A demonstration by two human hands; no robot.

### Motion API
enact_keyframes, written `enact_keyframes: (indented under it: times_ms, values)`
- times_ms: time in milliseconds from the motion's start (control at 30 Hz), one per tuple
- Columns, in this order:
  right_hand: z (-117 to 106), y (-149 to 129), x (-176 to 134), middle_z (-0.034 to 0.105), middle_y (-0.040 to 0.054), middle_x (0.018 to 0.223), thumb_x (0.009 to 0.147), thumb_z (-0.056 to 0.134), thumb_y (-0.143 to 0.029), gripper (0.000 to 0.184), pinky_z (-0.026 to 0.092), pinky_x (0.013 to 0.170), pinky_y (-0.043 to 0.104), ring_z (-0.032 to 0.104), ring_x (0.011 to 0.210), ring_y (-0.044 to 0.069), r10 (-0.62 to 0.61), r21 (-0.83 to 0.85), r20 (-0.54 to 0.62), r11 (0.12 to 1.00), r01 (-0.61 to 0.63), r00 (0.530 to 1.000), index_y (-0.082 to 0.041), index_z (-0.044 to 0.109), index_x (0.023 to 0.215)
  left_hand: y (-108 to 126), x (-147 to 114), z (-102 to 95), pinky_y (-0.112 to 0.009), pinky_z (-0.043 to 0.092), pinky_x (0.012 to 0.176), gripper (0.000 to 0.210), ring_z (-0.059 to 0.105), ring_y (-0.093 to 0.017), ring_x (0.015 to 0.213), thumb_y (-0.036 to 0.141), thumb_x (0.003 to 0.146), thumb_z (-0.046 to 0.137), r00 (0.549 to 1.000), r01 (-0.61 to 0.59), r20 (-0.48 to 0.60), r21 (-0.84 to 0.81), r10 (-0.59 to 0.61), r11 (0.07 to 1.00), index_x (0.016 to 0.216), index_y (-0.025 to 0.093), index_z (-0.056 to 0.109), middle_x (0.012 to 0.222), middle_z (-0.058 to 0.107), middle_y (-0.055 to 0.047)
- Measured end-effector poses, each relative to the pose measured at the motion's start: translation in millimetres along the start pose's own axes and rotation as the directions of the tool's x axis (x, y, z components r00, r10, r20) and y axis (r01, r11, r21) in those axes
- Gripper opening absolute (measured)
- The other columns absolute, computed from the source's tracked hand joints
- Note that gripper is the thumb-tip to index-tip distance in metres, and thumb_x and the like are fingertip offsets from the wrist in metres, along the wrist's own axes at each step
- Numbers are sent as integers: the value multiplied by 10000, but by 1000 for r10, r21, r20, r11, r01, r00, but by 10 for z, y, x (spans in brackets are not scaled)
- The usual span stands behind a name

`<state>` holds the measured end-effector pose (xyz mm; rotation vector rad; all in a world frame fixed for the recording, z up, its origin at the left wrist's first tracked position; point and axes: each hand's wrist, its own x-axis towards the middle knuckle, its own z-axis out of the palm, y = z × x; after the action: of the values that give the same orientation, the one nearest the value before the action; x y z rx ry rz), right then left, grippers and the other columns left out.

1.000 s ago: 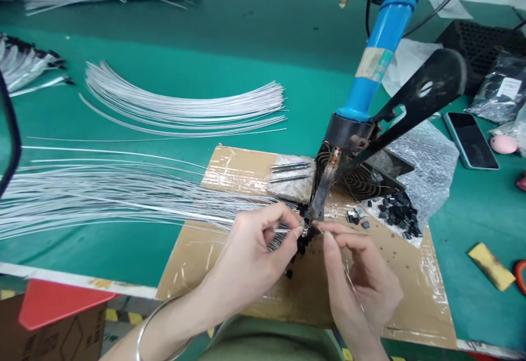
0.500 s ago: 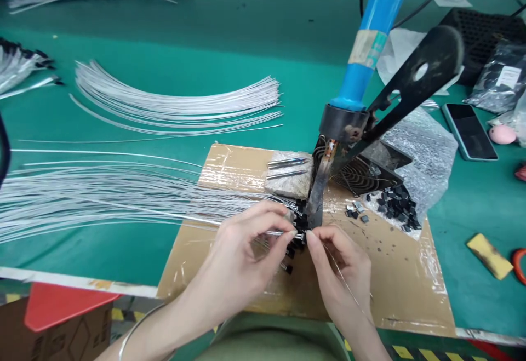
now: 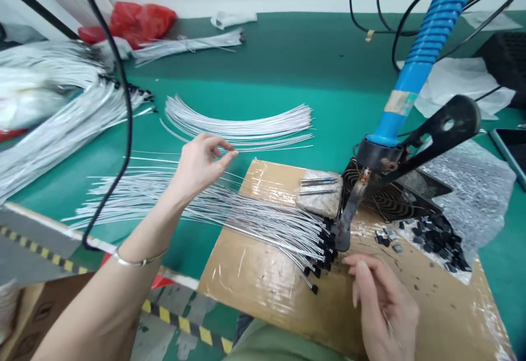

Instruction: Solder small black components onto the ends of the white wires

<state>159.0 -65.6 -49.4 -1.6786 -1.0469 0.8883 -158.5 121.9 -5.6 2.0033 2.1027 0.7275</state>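
My left hand point(image 3: 203, 164) is raised over the wires, thumb and forefinger slightly apart with nothing visible between them. Just beyond its fingertips lies a curved bundle of loose white wires point(image 3: 246, 125). Below it spreads a row of white wires with black ends point(image 3: 263, 218), those ends gathered by the iron's tip. My right hand point(image 3: 384, 306) is half curled above the cardboard, with a thin strand of solder wire point(image 3: 388, 325) showing in its palm. A blue-handled soldering iron point(image 3: 400, 101) is fixed in a black stand point(image 3: 444, 136), tip down.
Cardboard point(image 3: 255, 273) covers the front of the green table point(image 3: 287, 76). A block with metal pins point(image 3: 320, 199) sits left of the iron. Small black pieces point(image 3: 441, 240) lie on bubble wrap point(image 3: 480, 185). A black cable point(image 3: 123, 109) hangs at left, before more wire bundles point(image 3: 78, 125).
My left hand has left the black wire ends and moved up and left toward the loose wires. My right hand has drawn back from the iron tip. The view has swung left.
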Motion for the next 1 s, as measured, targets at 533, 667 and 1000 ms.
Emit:
enact_keyframes:
  times_ms: [533, 667, 1000]
  values:
    - [-55, 18, 37, 679, 43, 732, 967, 688, -676, 520, 493, 531, 272, 563, 584, 155, 92, 102, -73, 991, -84, 993, -190, 813, 832, -7, 579, 530, -394, 493, 858, 237, 566, -227, 815, 341, 752, 857, 965, -111, 207, -240, 162, 965, 681, 198, 682, 862, 570, -28]
    - [-47, 10, 36, 673, 43, 718, 959, 689, -688, 530, 507, 528, 274, 574, 589, 163, 89, 99, -79, 992, -81, 993, -192, 814, 818, -61, 549, 392, -418, 506, 917, 160, 609, -243, 901, 282, 788, 779, 976, -96, 154, -337, 156, 936, 739, 201, 650, 879, 630, -41]
    - [-45, 29, 37, 686, 44, 727, 953, 698, -695, 532, 517, 541, 265, 577, 595, 159, 72, 85, -77, 994, -66, 994, -196, 818, 814, -10, 417, 241, -369, 598, 747, 256, 735, -199, 730, 339, 825, 787, 978, 17, 177, -586, 107, 810, 810, 203, 571, 770, 720, -57]
